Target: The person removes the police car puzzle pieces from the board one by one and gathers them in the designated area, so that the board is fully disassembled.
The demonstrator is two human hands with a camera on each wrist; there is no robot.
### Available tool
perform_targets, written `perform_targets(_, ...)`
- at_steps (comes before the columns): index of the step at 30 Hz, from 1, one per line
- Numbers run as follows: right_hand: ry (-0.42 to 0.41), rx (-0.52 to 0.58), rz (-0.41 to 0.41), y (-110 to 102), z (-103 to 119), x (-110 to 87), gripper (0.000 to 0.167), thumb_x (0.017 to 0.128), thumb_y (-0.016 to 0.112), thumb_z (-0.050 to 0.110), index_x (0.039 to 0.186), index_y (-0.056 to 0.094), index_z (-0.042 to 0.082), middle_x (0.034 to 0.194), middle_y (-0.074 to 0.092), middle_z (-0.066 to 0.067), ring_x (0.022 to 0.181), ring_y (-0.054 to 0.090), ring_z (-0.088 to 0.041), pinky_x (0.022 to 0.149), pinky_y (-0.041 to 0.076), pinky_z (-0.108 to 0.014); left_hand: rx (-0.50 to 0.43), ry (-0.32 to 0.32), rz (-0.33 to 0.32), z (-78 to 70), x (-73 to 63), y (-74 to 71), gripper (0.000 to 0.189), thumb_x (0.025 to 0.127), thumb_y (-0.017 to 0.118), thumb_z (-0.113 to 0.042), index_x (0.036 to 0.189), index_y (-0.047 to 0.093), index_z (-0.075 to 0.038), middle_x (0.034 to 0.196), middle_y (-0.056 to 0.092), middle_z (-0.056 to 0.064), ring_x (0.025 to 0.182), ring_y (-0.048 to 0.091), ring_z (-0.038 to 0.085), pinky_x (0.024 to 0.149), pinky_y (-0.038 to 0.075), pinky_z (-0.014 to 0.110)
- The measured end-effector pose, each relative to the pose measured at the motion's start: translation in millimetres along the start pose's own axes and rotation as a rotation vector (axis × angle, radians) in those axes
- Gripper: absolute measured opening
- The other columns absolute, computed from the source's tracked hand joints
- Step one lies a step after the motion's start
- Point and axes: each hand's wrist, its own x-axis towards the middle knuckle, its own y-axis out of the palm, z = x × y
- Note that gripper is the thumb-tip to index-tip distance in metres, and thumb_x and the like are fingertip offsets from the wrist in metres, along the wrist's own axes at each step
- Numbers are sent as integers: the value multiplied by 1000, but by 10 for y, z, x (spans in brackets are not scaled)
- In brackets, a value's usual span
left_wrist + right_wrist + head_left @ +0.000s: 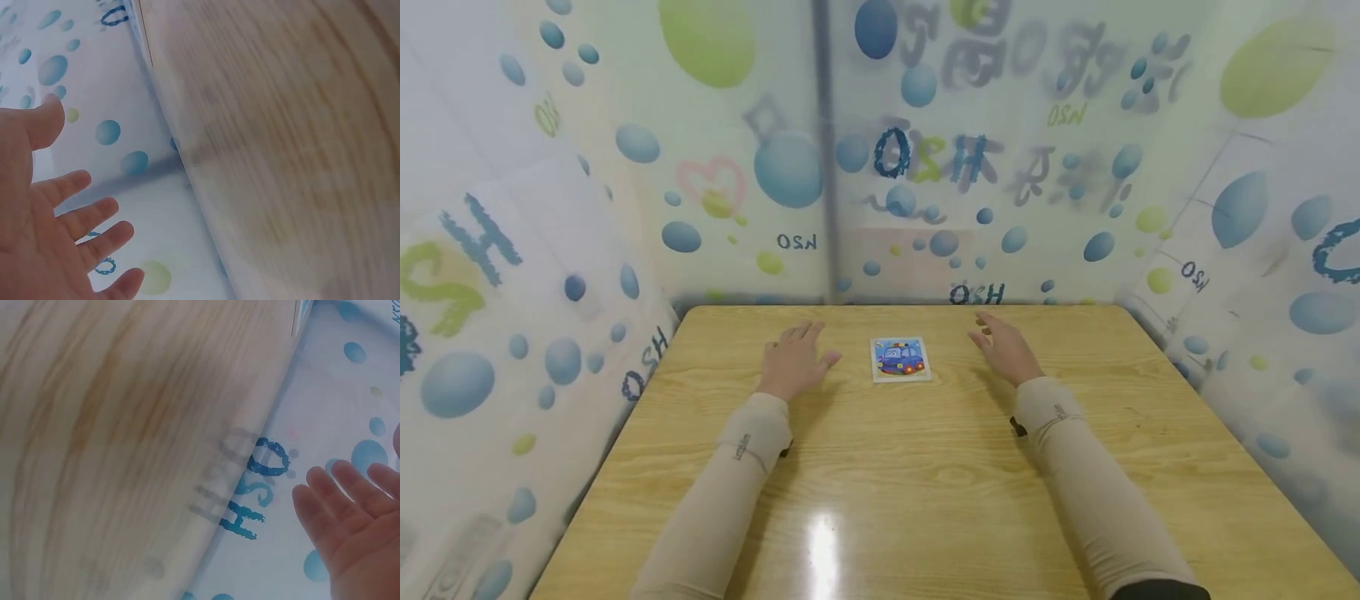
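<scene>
A small square picture puzzle or card (900, 359) with a blue cartoon car and a white border lies flat on the wooden table (895, 467). To its left, my left hand (793, 360) hovers over the table with fingers spread. On the other side, my right hand (1003, 346) is held with its fingers extended. Neither hand touches the square. In the left wrist view the left palm (37, 231) shows, holding nothing. The right wrist view shows the right hand's palm (362, 531), with nothing in it.
Light curtains (1000, 192) printed with blue and green spots and H2O lettering surround the table on the back and both sides. Light glares off the tabletop near the front. The table's far edge lies just beyond both hands.
</scene>
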Motion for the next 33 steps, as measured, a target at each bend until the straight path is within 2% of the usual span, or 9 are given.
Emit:
perform_targets(9, -8, 26, 45, 115, 114, 64, 58, 108, 50, 34, 156, 36, 4, 148, 51, -19, 130, 53, -39, 105, 45, -58, -77, 28, -8, -56, 48, 34, 74, 97, 66, -46, 155, 38, -10, 156, 43, 17, 138, 43, 44, 107, 36, 70)
perform_targets(18, -8, 72, 71, 250, 197, 89, 54, 108, 53, 26, 154, 39, 1, 147, 51, -22, 130, 53, -39, 106, 44, -58, -79, 44, 41, -162, 150, 115, 75, 95, 69, -46, 154, 40, -9, 154, 46, 17, 137, 45, 43, 106, 39, 68)
perform_targets(25, -1, 77, 81, 304, 251, 142, 52, 107, 54, 24, 152, 42, 0, 146, 53, -22, 129, 54, -39, 106, 45, -56, -77, 78, 49, -261, 187, 148, 79, 92, 73, -46, 154, 41, -8, 153, 46, 18, 135, 47, 43, 106, 41, 65)
perform_targets(33, -17, 86, 92, 386, 279, 204, 50, 107, 54, 20, 150, 42, -2, 144, 53, -22, 127, 55, -38, 105, 47, -54, -72, 94, 52, -331, 215, 219, 77, 93, 71, -46, 153, 41, -8, 153, 47, 19, 135, 48, 42, 106, 42, 65)
